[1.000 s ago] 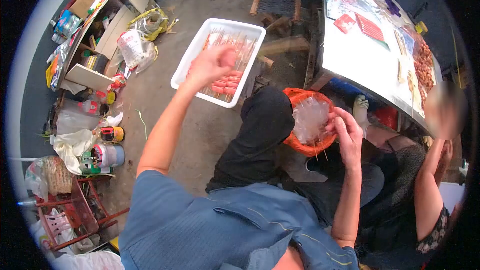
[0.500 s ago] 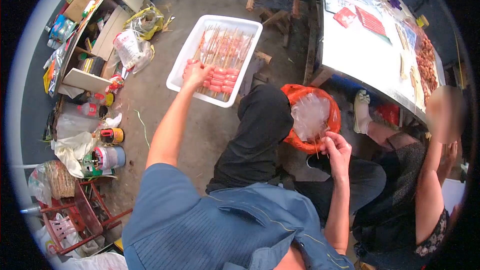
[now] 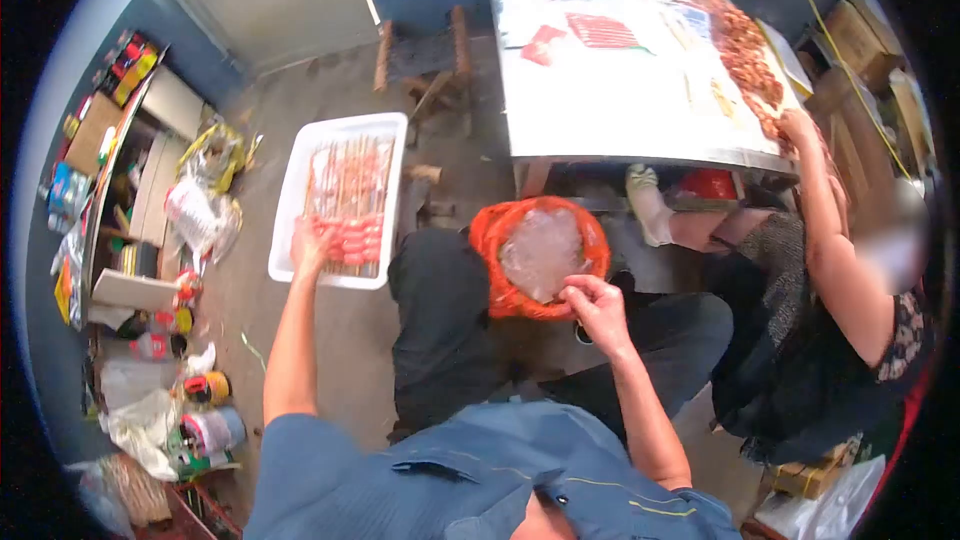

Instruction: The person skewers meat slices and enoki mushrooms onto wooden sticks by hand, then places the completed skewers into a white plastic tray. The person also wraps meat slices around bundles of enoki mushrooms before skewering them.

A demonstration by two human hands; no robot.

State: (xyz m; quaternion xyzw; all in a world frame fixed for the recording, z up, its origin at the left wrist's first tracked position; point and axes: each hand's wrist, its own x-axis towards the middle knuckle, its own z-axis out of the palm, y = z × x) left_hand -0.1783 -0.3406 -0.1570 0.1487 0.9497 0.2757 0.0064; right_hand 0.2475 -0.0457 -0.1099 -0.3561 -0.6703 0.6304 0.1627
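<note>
A white plastic tray (image 3: 283,265) stands on the floor in front of me to the left. Pink sausages on wooden skewers (image 3: 355,238) lie in it, sticks pointing away from me. My left hand (image 3: 312,245) reaches over the tray's near left part, its fingers curled on the sausages at the left end of the row. Over the near rim of an orange plastic bag (image 3: 490,260), my right hand (image 3: 597,308) holds thumb and fingertips pinched together. What lies in that pinch is too small to make out. Crumpled clear plastic (image 3: 543,252) fills the bag's mouth.
A white-topped table (image 3: 560,105) at the right bears red skewered pieces (image 3: 603,31) and a heap of reddish-brown pieces (image 3: 745,60). Another person's hand (image 3: 797,128) touches the heap. Cluttered shelves (image 3: 140,195) line the left wall; a wooden stool (image 3: 425,60) stands behind the tray.
My view has turned rightward, so the tray and bag appear further left. My left hand stays at the sausages and my right by the bag. The thin stick seen earlier at my right fingers no longer shows clearly.
</note>
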